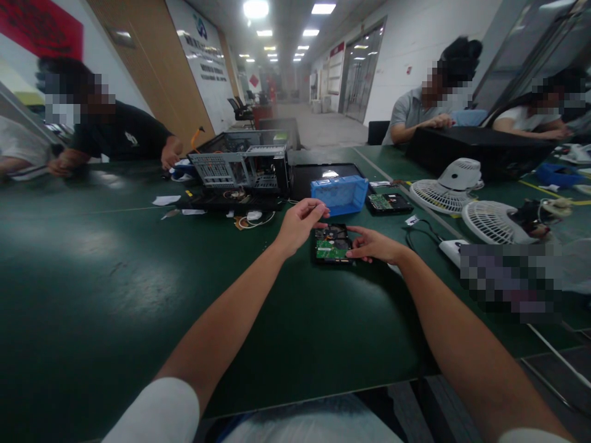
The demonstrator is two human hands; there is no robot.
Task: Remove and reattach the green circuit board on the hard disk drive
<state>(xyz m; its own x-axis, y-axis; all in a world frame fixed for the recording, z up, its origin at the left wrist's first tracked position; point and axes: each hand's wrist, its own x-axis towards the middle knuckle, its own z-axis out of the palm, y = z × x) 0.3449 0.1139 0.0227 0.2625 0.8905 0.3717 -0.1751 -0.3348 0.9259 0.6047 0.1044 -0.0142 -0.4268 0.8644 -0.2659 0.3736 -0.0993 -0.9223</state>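
Observation:
A hard drive (331, 243) lies circuit-board side up on the green table (138, 289), its green board facing me. My right hand (375, 245) rests against the drive's right edge, fingers curled around that side. My left hand (300, 223) hovers just above the drive's upper left corner, fingers pinched together on something too small to make out. A blue plastic bin (340, 194) stands just behind the drive.
A second hard drive (388, 203) lies right of the bin. An opened computer case (242, 166) sits behind, with cables in front. Two white fans (450, 184) (494, 223) and a black computer tower (475, 151) are at right. Other people sit around the table.

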